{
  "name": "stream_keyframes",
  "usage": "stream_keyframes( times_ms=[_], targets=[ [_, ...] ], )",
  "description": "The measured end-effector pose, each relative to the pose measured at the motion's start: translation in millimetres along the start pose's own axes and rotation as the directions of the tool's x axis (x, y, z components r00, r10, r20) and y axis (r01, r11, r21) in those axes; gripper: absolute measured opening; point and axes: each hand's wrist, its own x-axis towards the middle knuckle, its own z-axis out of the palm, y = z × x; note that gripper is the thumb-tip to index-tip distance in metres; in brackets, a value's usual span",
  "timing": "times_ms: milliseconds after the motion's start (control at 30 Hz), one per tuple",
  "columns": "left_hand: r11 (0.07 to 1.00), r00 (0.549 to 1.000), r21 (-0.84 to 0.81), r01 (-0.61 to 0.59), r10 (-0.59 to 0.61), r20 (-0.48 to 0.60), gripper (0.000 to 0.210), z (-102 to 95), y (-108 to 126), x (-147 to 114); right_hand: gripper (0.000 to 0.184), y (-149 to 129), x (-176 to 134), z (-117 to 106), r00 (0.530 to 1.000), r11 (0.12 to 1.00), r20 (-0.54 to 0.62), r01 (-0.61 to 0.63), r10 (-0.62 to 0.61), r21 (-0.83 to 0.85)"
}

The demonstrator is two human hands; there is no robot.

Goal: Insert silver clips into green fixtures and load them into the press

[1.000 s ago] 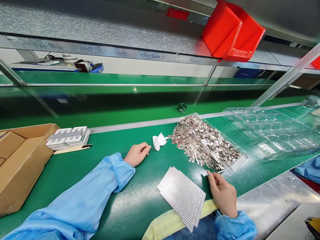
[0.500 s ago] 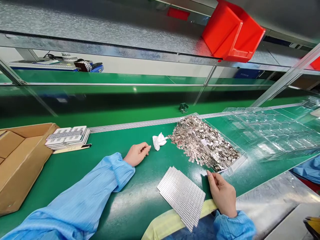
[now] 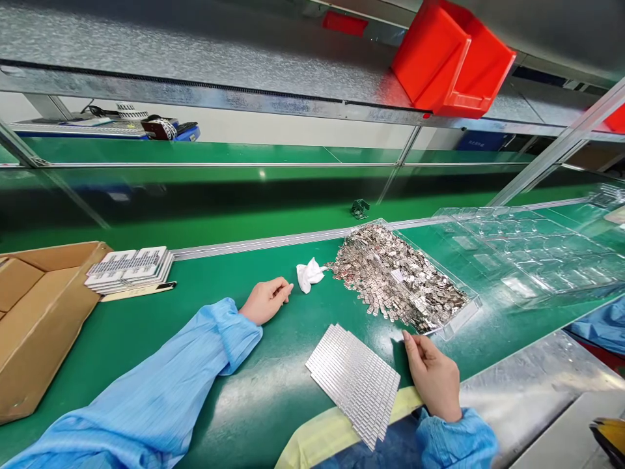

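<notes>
My left hand rests on the green bench, its fingers curled together beside a crumpled white tissue. Whatever it may hold is hidden. My right hand is closed with thumb and forefinger together, just in front of a heap of small flat metal pieces; I cannot make out anything in the pinch. The heap spills leftward out of a clear plastic tray. Between my hands lies a slab of small silvery pieces set in neat rows, its lower end reaching over the yellow bench edge.
At the left stand a cardboard box and a stack of white printed cards, with a pale stick-like tool in front. Clear moulded trays lie at the right. A red bin sits on the overhead shelf.
The view has shifted very slightly. Both hands keep the same pose and place; nothing on the bench has visibly moved.
</notes>
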Motion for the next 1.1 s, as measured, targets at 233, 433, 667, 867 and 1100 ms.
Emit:
stream_keyframes(
  times_ms=[233,433,667,867,1100],
  targets=[
    [1.000,1.000,0.003,0.001,-0.001,0.009,0.037,-0.2,-0.4,-0.3,0.073,-1.1,-0.5,-0.2,1.000,1.000,-0.008,-0.003,0.003,0.010],
    [1.000,1.000,0.007,-0.003,0.003,0.006,0.038,0.8,-2.7,0.1,0.073,-1.7,-0.7,-0.2,1.000,1.000,-0.017,0.001,-0.001,0.010],
    [1.000,1.000,0.006,-0.009,0.009,0.007,0.037,0.8,-3.5,0.2,0.071,0.0,-1.3,0.0,1.000,1.000,-0.013,0.003,-0.003,-0.007],
    [1.000,1.000,0.008,-0.010,0.010,0.004,0.038,0.8,-2.9,0.2,0.071,-0.3,-0.7,0.4,1.000,1.000,-0.005,0.006,-0.006,-0.004],
    [1.000,1.000,0.013,-0.003,0.003,0.005,0.038,0.6,-2.8,0.3,0.071,1.3,-0.7,0.9,1.000,1.000,-0.010,0.010,-0.010,-0.001]
  ],
)
